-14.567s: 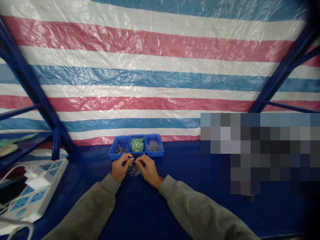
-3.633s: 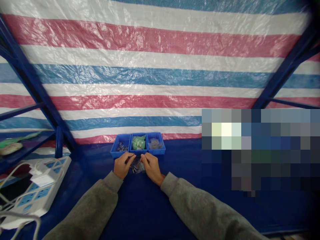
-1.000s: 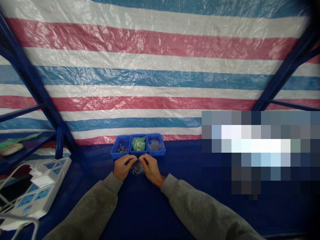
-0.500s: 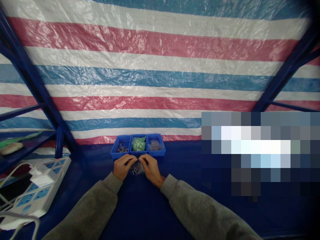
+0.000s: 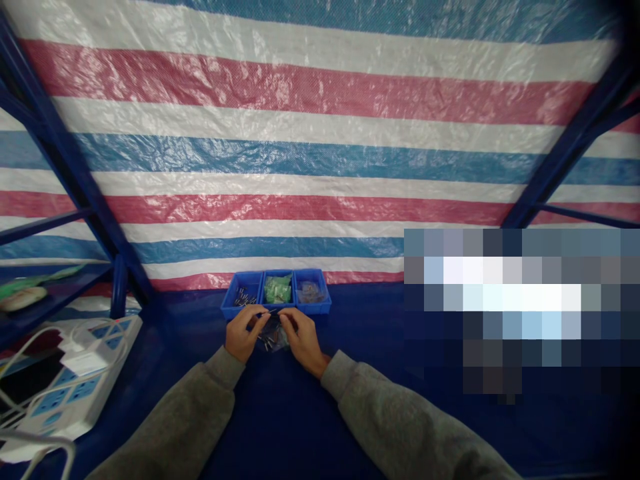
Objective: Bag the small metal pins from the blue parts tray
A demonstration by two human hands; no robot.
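Note:
My left hand (image 5: 243, 332) is closed in a pinch, with a small thin dark piece with a pale end (image 5: 272, 311) at its fingertips. Opposite it, my right hand (image 5: 303, 337) pinches at the other side of that piece; what its fingertips hold is too small to make out. Just below the fingers lies a clear plastic bag (image 5: 278, 339) with small dark and metallic pieces in or on it. Behind the hands stand three blue bins: the left bin (image 5: 231, 307) has similar thin pieces, the middle one green packets (image 5: 278, 289), the right one clear packets (image 5: 310, 291).
A white power strip (image 5: 87, 407) with plugs and cables lies at the left on the blue table (image 5: 290, 427). Blue metal posts (image 5: 75, 163) flank a striped plastic sheet (image 5: 320, 160) at the back. The right side is pixelated.
My fingertips have drawn slightly apart, the left hand shifting a little left. The thin piece between them and more of the plastic bag now show.

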